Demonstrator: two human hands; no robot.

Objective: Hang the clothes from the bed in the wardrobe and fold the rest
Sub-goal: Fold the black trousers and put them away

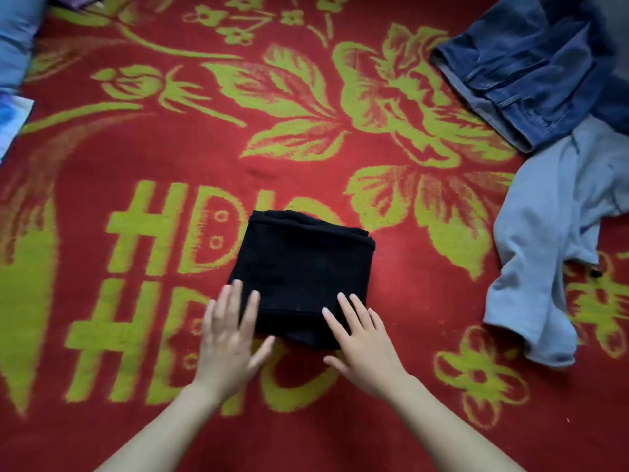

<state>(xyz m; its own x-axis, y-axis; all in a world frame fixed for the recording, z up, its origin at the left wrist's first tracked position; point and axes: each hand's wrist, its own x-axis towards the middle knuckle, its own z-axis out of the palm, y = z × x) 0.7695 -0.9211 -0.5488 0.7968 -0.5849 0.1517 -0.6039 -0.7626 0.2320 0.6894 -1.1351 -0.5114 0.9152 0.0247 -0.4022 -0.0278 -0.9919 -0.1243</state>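
Finishing a fold, seemingly: pressing the near edge of the black garment (301,274) with left hand (228,338) and right hand (360,338), both flat, fingers straight, gripping nothing. Folded thick, square, dark, stretching away from both hands. Next, probably: set aside, then reach well right of the right hand for the grey shirt (544,253).

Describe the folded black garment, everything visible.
The black garment is folded into a compact, roughly square bundle of several layers, with layered edges showing along its far side and near corner. The cloth looks soft, matte and plain; what kind of garment it is cannot be told. It lies flat on the red blanket with green flowers and letters, near the middle. The left hand and right hand rest flat, fingers straight, on its near corners. No other clothing touches it.
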